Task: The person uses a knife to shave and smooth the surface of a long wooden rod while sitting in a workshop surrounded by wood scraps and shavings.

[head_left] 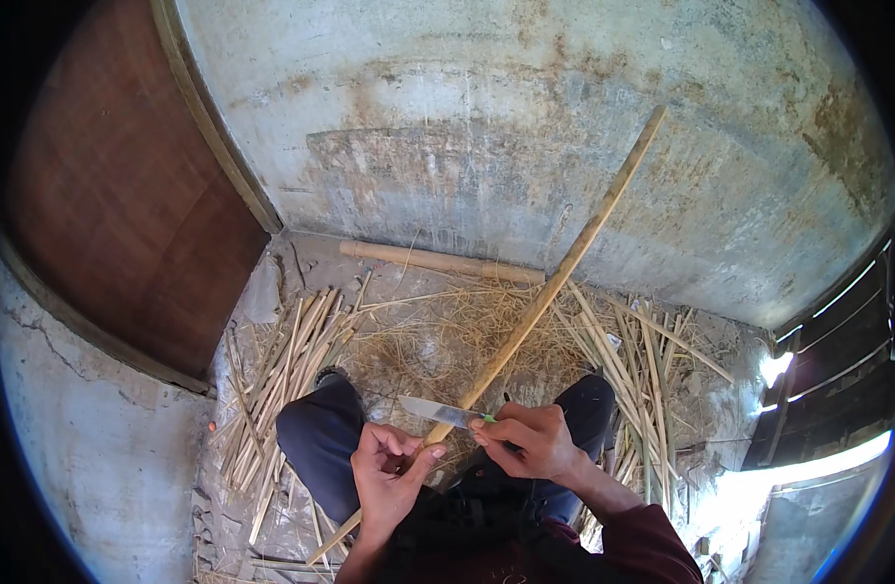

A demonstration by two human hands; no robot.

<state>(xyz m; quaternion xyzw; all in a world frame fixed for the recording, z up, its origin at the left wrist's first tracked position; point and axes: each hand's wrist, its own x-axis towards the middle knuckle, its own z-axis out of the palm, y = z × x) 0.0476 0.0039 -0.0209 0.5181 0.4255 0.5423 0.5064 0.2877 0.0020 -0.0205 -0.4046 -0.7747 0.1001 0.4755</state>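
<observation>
A long bamboo strip (546, 294) slants from beside my lap up toward the far wall. My left hand (391, 473) is closed around it close to its lower part, thumb along the top. In my right hand (530, 440) is a knife (438, 412), its green handle mostly covered by my fingers. The blade points left and lies across the strip, just beyond my left hand. From this view I cannot tell whether the edge bites into the bamboo.
Bundles of split bamboo sticks lie to the left (272, 389) and right (647, 389) of my knees. Fine shavings (476, 331) litter the floor between. A thick bamboo pole (438, 259) rests along the base of the stained wall (486, 146). A brown door (126, 195) stands at left.
</observation>
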